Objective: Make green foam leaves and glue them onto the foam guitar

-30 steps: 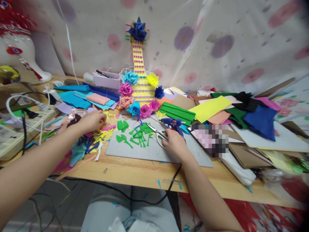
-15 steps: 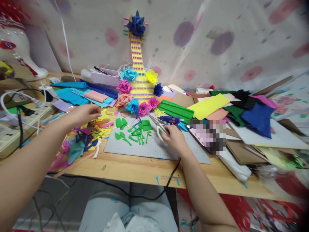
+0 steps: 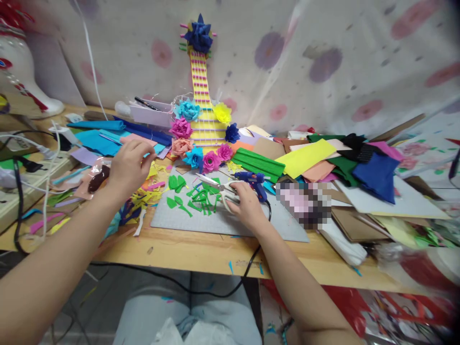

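My right hand (image 3: 246,203) is closed round the handles of white-handled scissors (image 3: 224,187), whose blades point left over the grey cutting mat (image 3: 276,230). Just under and left of the blades lie several cut green paper pieces (image 3: 203,199) and green paper leaves (image 3: 175,183). Beyond my right hand a blue glue gun (image 3: 249,178) rests on the mat. My left hand (image 3: 130,163) hovers above yellow paper scraps (image 3: 147,194) with its fingers curled in; whatever they pinch, if anything, is too small to see. A yellow paper guitar (image 3: 201,115) ringed with paper flowers leans at the back.
Folded crepe paper, a green sheet (image 3: 258,164) and a yellow one (image 3: 307,155) among it, covers the right back. A power strip (image 3: 43,191) with cables sits at the left edge. The glue gun's black cord (image 3: 247,268) hangs over the table's front edge.
My right hand has lifted the scissors from beside the glue gun and moved them left, blades now more level. My left hand has risen slightly and curled its fingers. The view has shifted slightly.
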Available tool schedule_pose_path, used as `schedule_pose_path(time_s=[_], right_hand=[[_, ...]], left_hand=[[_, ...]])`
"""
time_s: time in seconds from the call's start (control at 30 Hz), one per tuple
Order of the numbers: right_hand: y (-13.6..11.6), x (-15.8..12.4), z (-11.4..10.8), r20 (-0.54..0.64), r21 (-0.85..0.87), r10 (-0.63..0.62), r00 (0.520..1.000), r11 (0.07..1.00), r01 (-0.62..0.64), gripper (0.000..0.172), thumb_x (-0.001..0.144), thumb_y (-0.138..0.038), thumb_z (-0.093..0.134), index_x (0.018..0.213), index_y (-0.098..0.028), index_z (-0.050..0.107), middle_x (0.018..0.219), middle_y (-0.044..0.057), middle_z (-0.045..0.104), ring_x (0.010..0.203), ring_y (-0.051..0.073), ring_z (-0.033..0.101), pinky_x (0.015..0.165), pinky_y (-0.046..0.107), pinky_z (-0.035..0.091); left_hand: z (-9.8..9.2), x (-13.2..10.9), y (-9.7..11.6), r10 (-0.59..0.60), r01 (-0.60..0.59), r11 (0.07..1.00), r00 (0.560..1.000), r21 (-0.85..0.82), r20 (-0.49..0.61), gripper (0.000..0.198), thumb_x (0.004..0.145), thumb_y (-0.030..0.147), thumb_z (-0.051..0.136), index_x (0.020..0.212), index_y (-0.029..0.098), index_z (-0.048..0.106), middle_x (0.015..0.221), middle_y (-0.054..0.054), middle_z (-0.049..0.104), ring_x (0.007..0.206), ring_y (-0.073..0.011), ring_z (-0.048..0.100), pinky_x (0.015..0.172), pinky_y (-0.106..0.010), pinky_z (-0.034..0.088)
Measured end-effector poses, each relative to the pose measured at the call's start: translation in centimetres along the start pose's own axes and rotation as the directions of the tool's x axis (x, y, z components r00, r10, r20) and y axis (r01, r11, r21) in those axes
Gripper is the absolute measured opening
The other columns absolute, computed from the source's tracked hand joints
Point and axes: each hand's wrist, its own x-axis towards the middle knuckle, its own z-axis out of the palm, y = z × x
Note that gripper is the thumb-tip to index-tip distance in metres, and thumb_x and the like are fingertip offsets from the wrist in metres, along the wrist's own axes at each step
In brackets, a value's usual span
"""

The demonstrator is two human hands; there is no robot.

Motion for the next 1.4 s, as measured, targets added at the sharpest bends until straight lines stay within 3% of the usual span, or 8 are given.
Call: schedule_pose_path(time_s=[0.13,0.23,0.4,0.53,0.73,0.9,1.07,1.4], right_hand=[[-1.0,0.3,0.6,-0.036,-0.019,-0.038,0.999,0.999,0.037,0.041,0.071,-0.034,0.057,0.107,-0.016,0.048,0.106,0.013,0.054,0.102,0.024,0.048,0.089,0.035,0.038],[-1.6,0.7,0.8,-0.06,-0.012,-0.052,0.997,0.999,0.052,0.044,0.071,-0.037,0.057,0.108,-0.014,0.048,0.109,0.015,0.052,0.104,0.024,0.046,0.09,0.036,0.037],[-2.4,1.3,1.1,-0.071,-0.001,-0.088,0.994,0.996,0.088,0.051,0.068,-0.042,0.059,0.108,-0.015,0.046,0.112,0.014,0.051,0.107,0.026,0.044,0.093,0.04,0.034],[-3.0,2.0,1.0,-0.037,-0.005,-0.103,0.994,0.995,0.103,0.06,0.063,-0.049,0.063,0.109,-0.014,0.045,0.112,0.015,0.051,0.107,0.027,0.044,0.093,0.039,0.035],[-3.3,2.9,1.5,-0.06,-0.04,-0.165,0.985,0.986,0.162,0.06,0.064,-0.046,0.061,0.111,-0.013,0.043,0.112,0.016,0.052,0.109,0.029,0.043,0.093,0.042,0.034],[-3.5,2.7,2.4,-0.062,-0.009,-0.158,0.986,0.987,0.157,0.056,0.062,-0.047,0.062,0.104,-0.013,0.046,0.103,0.015,0.055,0.097,0.028,0.048,0.083,0.04,0.039],[-3.8,2.3,2.5,-0.005,0.033,-0.108,0.994,0.994,0.108,0.048,0.065,-0.044,0.061,0.1,-0.014,0.047,0.09,0.011,0.058,0.083,0.024,0.051,0.072,0.035,0.04],[-4.5,2.2,2.3,0.106,0.039,-0.014,0.994,0.999,0.01,0.024,0.073,-0.032,0.048,0.09,-0.016,0.045,0.084,0.008,0.055,0.078,0.02,0.047,0.068,0.03,0.037]], left_hand=[[0.4,-1.6,1.8,-0.111,0.098,0.971,0.993,-0.218,-0.049,0.021,0.083,0.036,0.038,0.084,0.02,0.053,0.085,-0.003,0.056,0.083,-0.0171,0.052,0.076,-0.028,0.04],[1.7,-2.6,3.0,-0.239,0.27,0.848,0.963,-0.457,0.125,0.023,0.079,0.043,0.042,0.078,0.021,0.051,0.071,0.0,0.052,0.067,-0.0143,0.05,0.062,-0.026,0.041],[4.2,-3.2,4.8,-0.104,0.284,0.584,0.955,-0.761,0.277,0.019,0.073,0.039,0.051,0.08,0.021,0.054,0.069,0.0,0.054,0.062,-0.0134,0.05,0.057,-0.026,0.04],[5.4,-3.2,5.9,-0.075,0.293,0.5,0.952,-0.815,0.296,0.016,0.07,0.034,0.055,0.081,0.021,0.057,0.077,-0.002,0.06,0.064,-0.0143,0.054,0.058,-0.027,0.043],[5.8,-3.6,6.3,-0.037,0.207,0.548,0.974,-0.811,0.223,0.019,0.076,0.033,0.053,0.083,0.019,0.062,0.084,-0.004,0.065,0.077,-0.0172,0.06,0.069,-0.028,0.046],[5.6,-4.1,6.3,-0.01,0.12,0.619,0.989,-0.776,0.145,0.017,0.076,0.026,0.053,0.087,0.017,0.062,0.084,-0.003,0.065,0.076,-0.0149,0.06,0.067,-0.024,0.045],[5.5,-4.2,6.8,-0.042,0.09,0.584,0.996,-0.807,0.08,0.012,0.074,0.022,0.055,0.082,0.015,0.062,0.078,-0.003,0.065,0.067,-0.0124,0.058,0.062,-0.023,0.045],[5.5,-4.3,7.0,-0.086,0.148,0.626,0.989,-0.766,0.121,0.013,0.071,0.022,0.056,0.078,0.014,0.063,0.071,-0.003,0.064,0.068,-0.0138,0.058,0.061,-0.023,0.044]])
